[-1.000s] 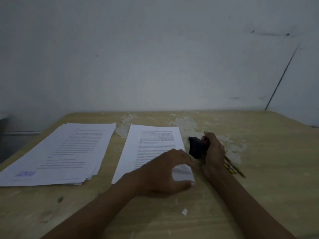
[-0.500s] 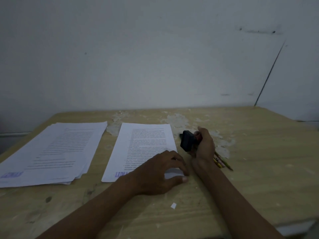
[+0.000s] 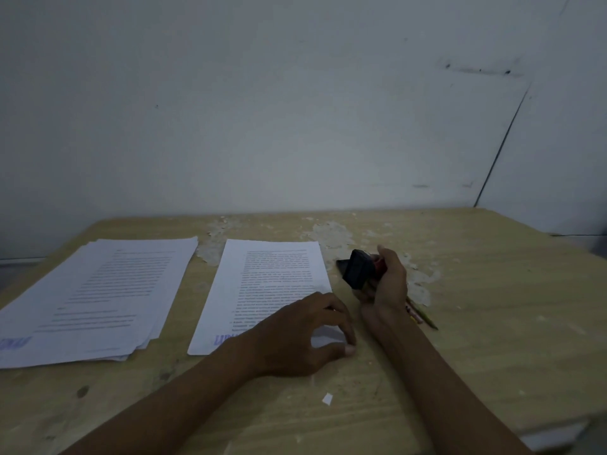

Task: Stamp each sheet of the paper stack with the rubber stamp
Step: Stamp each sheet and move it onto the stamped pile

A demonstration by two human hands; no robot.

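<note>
A printed sheet [image 3: 262,290] lies on the wooden table [image 3: 492,307] in the middle, a blue stamp mark [image 3: 226,339] at its near left corner. My left hand [image 3: 302,336] rests on the sheet's near right corner, fingers and thumb curled round the paper's edge. My right hand [image 3: 387,280] holds the black rubber stamp [image 3: 356,269] just right of the sheet, tilted on its side. A spread stack of printed sheets [image 3: 95,297] lies at the left, its top sheet bearing a blue stamp mark [image 3: 14,343].
Pencils [image 3: 423,316] lie on the table under my right wrist. A small paper scrap [image 3: 327,399] sits near the front. The table's surface is flaked white behind the sheet. A grey wall stands right behind the table.
My left hand has slid back along the middle sheet, uncovering the blue stamp mark at its near left corner. My right hand keeps the stamp beside the sheet.
</note>
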